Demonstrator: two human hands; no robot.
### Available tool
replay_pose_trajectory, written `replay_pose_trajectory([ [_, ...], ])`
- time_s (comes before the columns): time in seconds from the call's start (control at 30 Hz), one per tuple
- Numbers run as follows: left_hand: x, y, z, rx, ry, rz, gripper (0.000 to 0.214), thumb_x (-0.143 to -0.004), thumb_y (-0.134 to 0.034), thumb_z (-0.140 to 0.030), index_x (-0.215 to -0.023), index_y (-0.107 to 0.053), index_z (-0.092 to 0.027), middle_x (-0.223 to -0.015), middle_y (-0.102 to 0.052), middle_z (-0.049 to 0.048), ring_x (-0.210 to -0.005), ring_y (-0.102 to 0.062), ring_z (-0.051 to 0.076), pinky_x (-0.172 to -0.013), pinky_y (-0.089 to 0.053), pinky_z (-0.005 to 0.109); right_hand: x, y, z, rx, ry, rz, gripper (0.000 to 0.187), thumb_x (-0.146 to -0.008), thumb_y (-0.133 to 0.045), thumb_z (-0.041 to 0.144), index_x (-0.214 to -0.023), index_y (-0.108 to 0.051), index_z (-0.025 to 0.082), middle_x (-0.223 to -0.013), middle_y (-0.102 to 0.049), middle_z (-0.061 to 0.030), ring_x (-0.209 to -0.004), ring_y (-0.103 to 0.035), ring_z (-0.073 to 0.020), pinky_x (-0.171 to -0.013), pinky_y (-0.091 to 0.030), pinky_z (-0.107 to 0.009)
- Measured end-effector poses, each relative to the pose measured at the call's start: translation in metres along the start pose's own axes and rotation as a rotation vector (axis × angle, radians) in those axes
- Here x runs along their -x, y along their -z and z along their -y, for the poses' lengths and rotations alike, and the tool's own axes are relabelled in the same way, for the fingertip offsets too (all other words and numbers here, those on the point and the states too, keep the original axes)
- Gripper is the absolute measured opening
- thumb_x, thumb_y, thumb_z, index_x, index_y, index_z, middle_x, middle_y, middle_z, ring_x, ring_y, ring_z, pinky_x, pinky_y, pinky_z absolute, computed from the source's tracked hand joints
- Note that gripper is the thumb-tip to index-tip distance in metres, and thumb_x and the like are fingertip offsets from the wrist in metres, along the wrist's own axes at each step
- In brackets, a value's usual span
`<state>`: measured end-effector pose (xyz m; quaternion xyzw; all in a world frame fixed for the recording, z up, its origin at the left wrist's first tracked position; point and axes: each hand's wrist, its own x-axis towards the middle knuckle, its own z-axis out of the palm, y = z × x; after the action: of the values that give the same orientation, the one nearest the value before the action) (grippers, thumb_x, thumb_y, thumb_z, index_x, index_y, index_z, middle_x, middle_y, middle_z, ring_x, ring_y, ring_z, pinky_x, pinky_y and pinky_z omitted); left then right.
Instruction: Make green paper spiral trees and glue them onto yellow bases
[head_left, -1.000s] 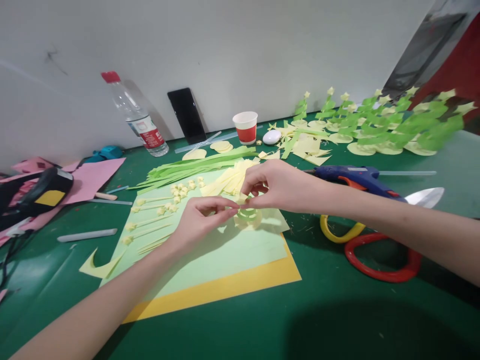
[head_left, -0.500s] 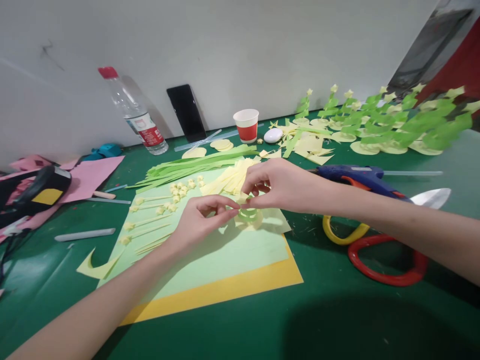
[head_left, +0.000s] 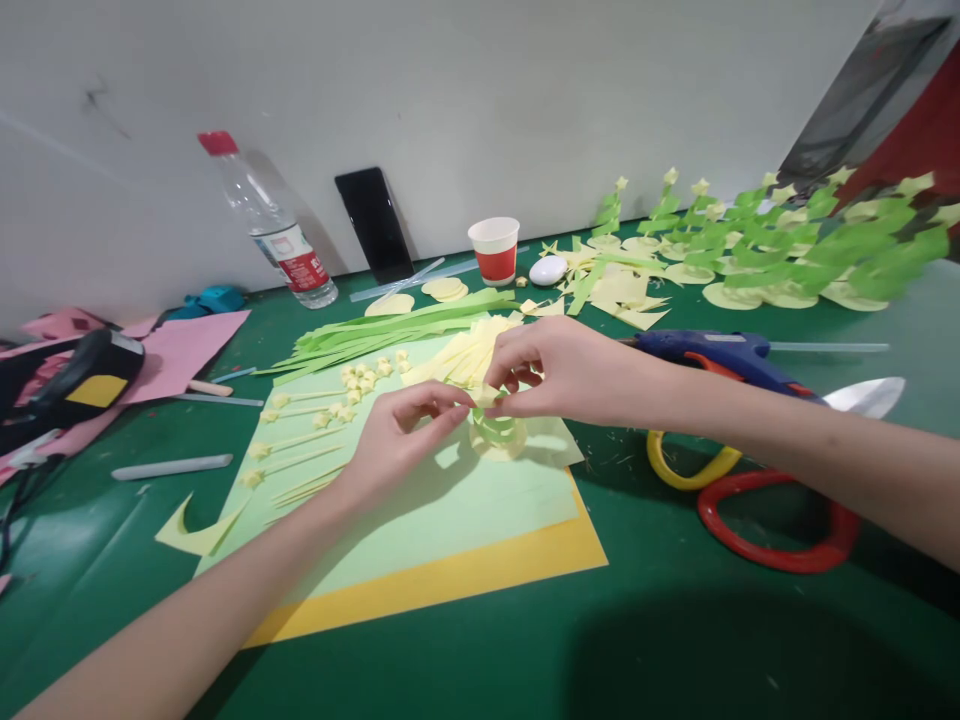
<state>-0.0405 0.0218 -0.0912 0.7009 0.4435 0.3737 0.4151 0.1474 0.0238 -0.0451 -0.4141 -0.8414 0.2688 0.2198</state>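
A small paper flower stands between my hands, with a pale yellow star on top, a curled green strip [head_left: 499, 428] below it and a pale round base [head_left: 496, 450]. My right hand [head_left: 559, 370] pinches the star from the right with thumb and forefinger, its other fingers curled. From the left, my left hand [head_left: 409, 425] brings its thumb and forefinger close together beside the star; what lies between the tips is too small to make out. Under both hands lies a pale green sheet [head_left: 450, 510] over a yellow one [head_left: 427, 580]. Yellow star-topped sticks [head_left: 296, 443] lie left of my left hand.
Green strips [head_left: 375, 335] and a paper cup [head_left: 495, 250] lie beyond my hands. Scissors [head_left: 780, 520] and a blue glue gun [head_left: 701, 345] are by my right forearm. Finished paper flowers [head_left: 780, 240] stand far right. A bottle [head_left: 289, 245] and a phone [head_left: 375, 225] lean at the wall.
My left fingertips have drawn slightly left, showing more of the green curl and round base. My right hand stays at the star.
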Motion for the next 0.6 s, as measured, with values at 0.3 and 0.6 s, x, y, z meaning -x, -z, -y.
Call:
replay_pose_trajectory([
  [0.3,-0.019,-0.003,0.011,0.332,0.009,0.007,0.023,-0.081,-0.047,-0.031,-0.079,-0.068,-0.021,-0.09,-0.065,0.0042,-0.097,-0.055,0.022,-0.089,-0.04,0.033,-0.001,-0.003,-0.003,-0.002,0.04,-0.02,0.006,-0.067,-0.067,0.015,-0.063,-0.064,0.013,-0.059,-0.049,0.002,-0.055,-0.041,-0.0072,-0.051,-0.031,-0.021],
  [0.6,-0.052,-0.024,-0.012,0.532,0.2,0.323,0.041,-0.08,-0.04,-0.049,-0.077,-0.064,-0.015,-0.057,-0.06,0.0037,-0.06,-0.057,0.019,-0.056,-0.044,0.029,0.0,0.0,-0.001,-0.018,0.034,0.001,0.014,-0.07,-0.063,0.012,-0.056,-0.058,0.012,-0.06,-0.049,0.002,-0.052,-0.037,-0.0059,-0.049,-0.028,-0.022],
])
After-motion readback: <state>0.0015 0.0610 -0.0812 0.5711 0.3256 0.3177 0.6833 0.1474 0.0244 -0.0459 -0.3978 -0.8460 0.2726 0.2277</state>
